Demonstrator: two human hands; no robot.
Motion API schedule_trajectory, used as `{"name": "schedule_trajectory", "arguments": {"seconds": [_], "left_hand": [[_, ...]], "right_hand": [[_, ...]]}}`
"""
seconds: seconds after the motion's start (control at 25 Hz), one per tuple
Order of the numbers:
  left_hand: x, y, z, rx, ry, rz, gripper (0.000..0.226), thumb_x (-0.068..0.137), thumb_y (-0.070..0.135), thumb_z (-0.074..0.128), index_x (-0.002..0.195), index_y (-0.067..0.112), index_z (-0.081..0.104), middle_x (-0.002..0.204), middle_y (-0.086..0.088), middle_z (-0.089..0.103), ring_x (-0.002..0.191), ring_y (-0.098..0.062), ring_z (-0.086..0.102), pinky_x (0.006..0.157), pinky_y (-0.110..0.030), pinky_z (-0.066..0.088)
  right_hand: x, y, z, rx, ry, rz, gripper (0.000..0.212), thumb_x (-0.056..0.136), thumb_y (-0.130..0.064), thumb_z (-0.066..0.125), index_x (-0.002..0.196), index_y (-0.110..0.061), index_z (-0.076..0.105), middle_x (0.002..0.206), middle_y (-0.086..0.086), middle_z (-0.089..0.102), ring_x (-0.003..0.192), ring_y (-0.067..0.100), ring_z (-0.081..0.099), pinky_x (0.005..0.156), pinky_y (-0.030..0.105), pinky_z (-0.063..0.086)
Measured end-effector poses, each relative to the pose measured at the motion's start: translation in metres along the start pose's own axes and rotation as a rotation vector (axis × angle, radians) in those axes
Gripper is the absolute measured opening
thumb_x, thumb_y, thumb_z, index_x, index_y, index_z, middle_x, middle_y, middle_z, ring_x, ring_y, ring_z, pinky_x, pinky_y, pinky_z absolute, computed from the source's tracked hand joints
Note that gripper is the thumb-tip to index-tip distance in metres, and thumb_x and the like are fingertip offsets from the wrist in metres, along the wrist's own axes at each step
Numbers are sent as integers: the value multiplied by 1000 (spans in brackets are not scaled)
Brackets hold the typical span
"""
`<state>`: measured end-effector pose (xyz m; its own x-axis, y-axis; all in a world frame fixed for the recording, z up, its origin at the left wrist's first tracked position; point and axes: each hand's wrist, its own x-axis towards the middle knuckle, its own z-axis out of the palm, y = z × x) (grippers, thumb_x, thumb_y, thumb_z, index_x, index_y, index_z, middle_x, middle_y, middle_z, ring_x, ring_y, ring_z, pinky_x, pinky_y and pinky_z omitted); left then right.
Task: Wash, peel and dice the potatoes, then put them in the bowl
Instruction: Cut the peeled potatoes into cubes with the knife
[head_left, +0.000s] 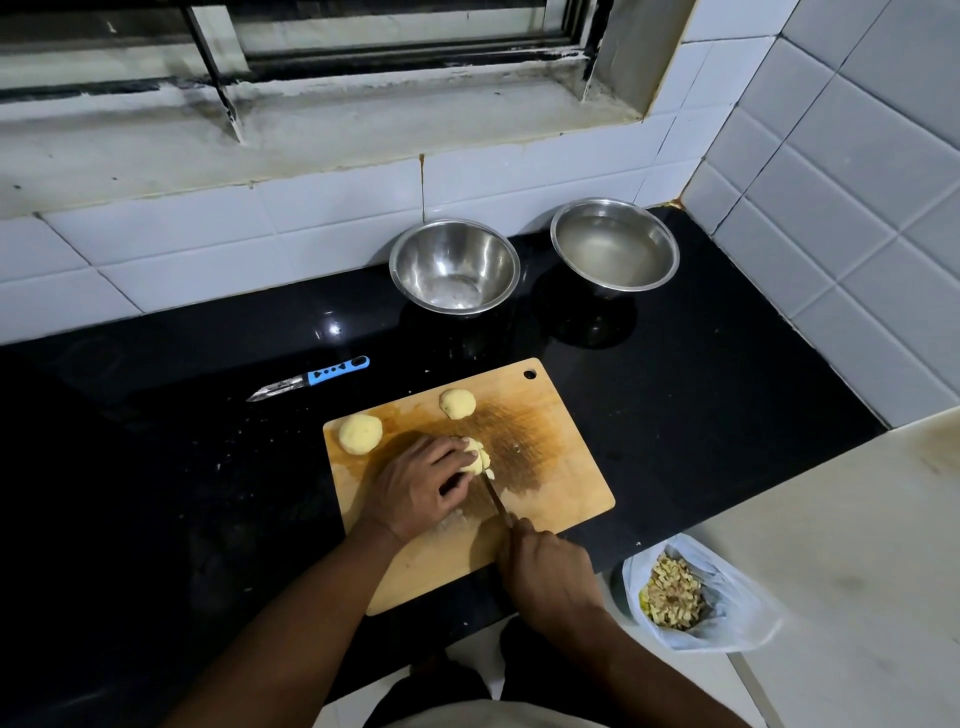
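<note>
While held by both hands: potato (479, 457), knife (497, 500).

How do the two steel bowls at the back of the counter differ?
The left bowl holds no liquid, only faint residue at its bottom; the right bowl is filled with cloudy water. The left bowl stands nearer the cutting board; the right bowl sits nearer the corner. Both are round, shiny steel.
</note>
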<state>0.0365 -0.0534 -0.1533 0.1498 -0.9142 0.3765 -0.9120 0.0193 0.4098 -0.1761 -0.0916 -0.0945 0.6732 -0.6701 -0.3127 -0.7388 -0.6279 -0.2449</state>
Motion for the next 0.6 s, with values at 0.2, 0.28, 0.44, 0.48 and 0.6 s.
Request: {"name": "schedule_trajectory", "arguments": {"seconds": [0.2,0.28,0.44,0.48,0.6], "left_hand": [[-2,-2,-1,-77,27,-5,26,91,28,68,114,16,75,119,3,69,111,-13,64,93,-27,55],[-2,-4,0,-124,46,-19,27,90,26,71,114,15,76,120,2,71,113,-10,65,95,-27,54],[-1,-3,0,-171,75,-36,28,86,21,78,112,12,76,119,1,72,112,-8,65,95,-26,54],[-2,-3,0,-170,77,-33,28,85,20,79,112,12,76,119,1,72,113,-8,65,95,-26,54],[-1,-4,1,-170,73,-31,29,86,20,78,113,12,76,119,0,72,114,-8,65,95,-26,54]], "right_hand": [[-2,-7,-9,155,121,55,35,104,-44,27,104,-18,50,89,5,67,80,28,65,71,39,48],[12,-12,-9,160,159,69,37,105,-43,25,103,-18,51,87,5,68,77,28,65,69,40,49],[34,-19,-6,160,133,33,34,106,-37,26,101,-17,53,91,5,69,76,26,64,65,36,45],[35,-22,-5,153,126,21,33,106,-37,27,101,-17,53,91,5,69,76,26,64,63,35,41],[34,-26,-2,145,117,9,35,106,-38,25,103,-15,52,93,7,68,80,30,65,62,34,35]]}}
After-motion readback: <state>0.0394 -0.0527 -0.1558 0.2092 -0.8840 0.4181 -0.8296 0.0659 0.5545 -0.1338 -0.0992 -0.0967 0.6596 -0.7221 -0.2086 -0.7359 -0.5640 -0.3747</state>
